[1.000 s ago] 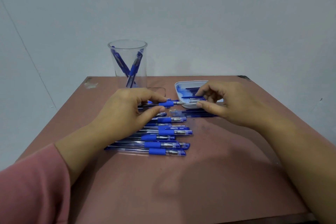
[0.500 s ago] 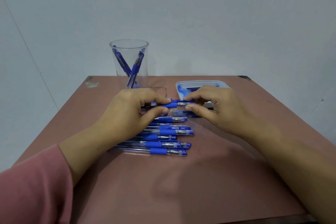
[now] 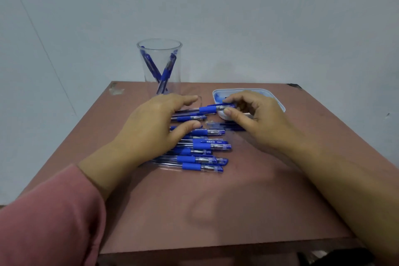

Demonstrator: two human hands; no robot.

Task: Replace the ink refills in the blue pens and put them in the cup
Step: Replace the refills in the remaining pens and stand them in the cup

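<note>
A reddish-brown table [image 3: 172, 233] spreads beneath the left hand [image 3: 151, 127] and the right hand [image 3: 259, 119]. Beyond the left hand, its far corner shows a pale chipped patch [image 3: 116, 90]; beyond the right hand, the other far corner carries a dark chip [image 3: 293, 86]. Behind rises a plain grey-blue wall [image 3: 259, 17], crossed by a thin slanted line [image 3: 43, 39] left of the left hand. A soft shadow [image 3: 207, 207] lies nearer than both hands.

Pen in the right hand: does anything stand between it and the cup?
Only the left hand, whose fingers lie between the pen pinched by the right hand and the cup. The cup's mouth is open, with two pens leaning inside.
</note>
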